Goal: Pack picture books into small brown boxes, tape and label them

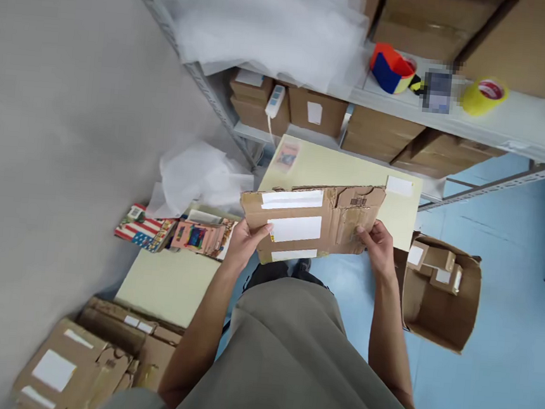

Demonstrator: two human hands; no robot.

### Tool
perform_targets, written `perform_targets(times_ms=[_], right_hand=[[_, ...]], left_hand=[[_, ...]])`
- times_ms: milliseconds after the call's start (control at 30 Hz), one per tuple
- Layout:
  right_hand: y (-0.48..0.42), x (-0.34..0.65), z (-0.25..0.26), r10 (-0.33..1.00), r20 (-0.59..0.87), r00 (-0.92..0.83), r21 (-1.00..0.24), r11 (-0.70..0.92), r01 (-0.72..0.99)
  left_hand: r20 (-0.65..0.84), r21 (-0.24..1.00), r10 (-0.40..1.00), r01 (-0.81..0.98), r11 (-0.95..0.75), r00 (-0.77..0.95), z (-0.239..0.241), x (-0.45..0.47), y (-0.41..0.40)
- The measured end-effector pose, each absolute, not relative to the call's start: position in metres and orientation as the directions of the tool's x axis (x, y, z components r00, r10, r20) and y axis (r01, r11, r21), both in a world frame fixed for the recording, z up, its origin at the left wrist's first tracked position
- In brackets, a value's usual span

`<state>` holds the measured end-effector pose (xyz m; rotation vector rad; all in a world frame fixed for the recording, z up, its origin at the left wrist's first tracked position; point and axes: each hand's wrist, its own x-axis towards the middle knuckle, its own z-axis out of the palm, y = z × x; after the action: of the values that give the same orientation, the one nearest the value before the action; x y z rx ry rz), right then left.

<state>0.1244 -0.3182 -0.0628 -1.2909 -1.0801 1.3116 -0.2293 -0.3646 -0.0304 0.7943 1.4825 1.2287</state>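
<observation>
A flattened cardboard box (327, 235) with white labels and brown tape is held up before me, over the near edge of the pale yellow table (295, 162). My left hand (245, 240) grips its left end, the thumb resting on the front near a white label. At the right end, my right hand (378, 244) pinches the cardboard by a taped flap, thumb in front. A barcode shows near the upper right of the cardboard. The fingers behind it are partly hidden. On the table beyond lie a white label (399, 186) and a small pinkish printed piece (287, 155).
An open carton (467, 298) holding several small boxes stands on the floor at right. Books (198, 236) and white sheets (198, 179) lie at left, above flattened cartons (62, 364). A metal shelf (537, 126) ahead carries boxes, yellow tape (485, 96) and white packing sheets (269, 26).
</observation>
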Motion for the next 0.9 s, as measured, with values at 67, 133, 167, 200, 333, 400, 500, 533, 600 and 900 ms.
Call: perform_targets(times_ms=[67, 133, 167, 200, 333, 400, 500, 533, 600, 900], right_hand=[[-0.311, 0.142, -0.069, 0.986, -0.157, 0.055, -0.987, -0.155, -0.041], [-0.304, 0.157, -0.076, 0.981, -0.173, 0.087, -0.985, -0.171, -0.033], [-0.301, 0.163, -0.080, 0.978, -0.178, 0.106, -0.984, -0.176, -0.031], [-0.296, 0.168, -0.084, 0.976, -0.181, 0.123, -0.984, -0.179, -0.027], [-0.279, 0.186, -0.094, 0.968, -0.168, 0.185, -0.983, -0.180, 0.047], [-0.269, 0.192, -0.096, 0.962, -0.142, 0.235, -0.980, -0.170, 0.105], [-0.254, 0.195, -0.099, 0.941, -0.085, 0.328, -0.967, -0.157, 0.199], [-0.249, 0.194, -0.101, 0.932, -0.077, 0.354, -0.960, -0.165, 0.226], [-0.238, 0.191, -0.109, 0.913, -0.089, 0.398, -0.945, -0.204, 0.256], [-0.192, 0.181, -0.145, 0.873, -0.191, 0.449, -0.924, -0.314, 0.218]], left_hand=[[-0.301, 0.954, 0.929, -0.072, 0.292, -0.216, -0.036, -0.218, -0.336], [-0.309, 0.951, 0.938, -0.040, 0.306, -0.157, -0.044, -0.209, -0.309], [-0.309, 0.951, 0.943, -0.022, 0.309, -0.126, -0.048, -0.205, -0.295], [-0.308, 0.951, 0.947, -0.004, 0.309, -0.094, -0.052, -0.201, -0.281], [-0.302, 0.952, 0.953, 0.041, 0.302, 0.007, -0.074, -0.187, -0.228], [-0.308, 0.951, 0.951, 0.040, 0.306, 0.040, -0.087, -0.180, -0.201], [-0.298, 0.954, 0.950, 0.045, 0.295, 0.089, -0.109, -0.168, -0.163], [-0.284, 0.958, 0.953, 0.061, 0.279, 0.107, -0.116, -0.165, -0.151], [-0.254, 0.964, 0.955, 0.115, 0.238, 0.151, -0.128, -0.159, -0.128], [-0.265, 0.950, 0.923, 0.237, 0.201, 0.280, -0.159, -0.164, -0.073]])
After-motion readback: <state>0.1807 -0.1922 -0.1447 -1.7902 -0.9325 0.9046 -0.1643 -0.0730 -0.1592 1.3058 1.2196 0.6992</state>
